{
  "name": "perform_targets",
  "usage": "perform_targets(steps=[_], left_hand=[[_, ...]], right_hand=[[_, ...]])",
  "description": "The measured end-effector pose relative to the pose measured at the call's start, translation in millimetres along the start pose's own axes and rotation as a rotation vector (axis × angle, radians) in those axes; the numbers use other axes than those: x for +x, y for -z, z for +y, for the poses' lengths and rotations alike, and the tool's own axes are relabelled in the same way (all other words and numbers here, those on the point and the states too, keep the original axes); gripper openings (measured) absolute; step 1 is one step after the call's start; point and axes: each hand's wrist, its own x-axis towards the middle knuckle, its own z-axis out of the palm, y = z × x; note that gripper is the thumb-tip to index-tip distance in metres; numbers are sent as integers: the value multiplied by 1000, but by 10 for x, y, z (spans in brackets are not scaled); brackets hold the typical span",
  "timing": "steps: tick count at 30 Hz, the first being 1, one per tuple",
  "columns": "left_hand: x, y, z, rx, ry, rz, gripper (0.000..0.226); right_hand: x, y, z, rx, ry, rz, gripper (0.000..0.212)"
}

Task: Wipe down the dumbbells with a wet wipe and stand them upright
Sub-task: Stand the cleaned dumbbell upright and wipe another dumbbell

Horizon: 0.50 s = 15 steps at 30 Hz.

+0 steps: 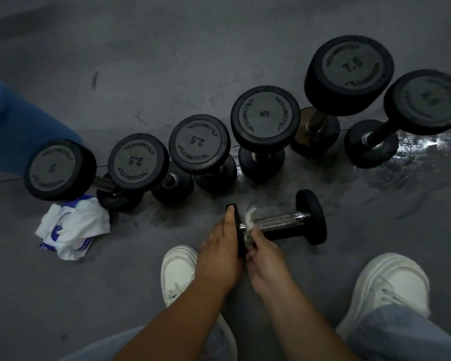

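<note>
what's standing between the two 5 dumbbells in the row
Two upright 2.5 dumbbells, side by side: the left 2.5 and the right 2.5, between the left 5 and the right 5. Head view shows it.

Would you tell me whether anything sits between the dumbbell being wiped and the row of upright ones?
Nothing visible does: only bare, wet floor separates the lying dumbbell from the upright row. The crumpled wipe packet lies off to the left.

Grey floor [167, 61] — dumbbells [264, 114], wipe packet [73, 227]
</note>
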Motion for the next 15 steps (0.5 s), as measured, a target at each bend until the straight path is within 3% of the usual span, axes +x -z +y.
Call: perform_targets(steps=[2, 7, 15], left_hand=[[-4, 1, 8, -5, -1, -12, 105], [11, 20, 18, -13, -3, -5, 105], [6, 2, 14, -22, 5, -2, 105]], right_hand=[[-12, 18, 24, -20, 8, -40, 14], [84, -210, -82, -174, 54, 146, 23], [54, -105, -8, -229, 133, 154, 25]])
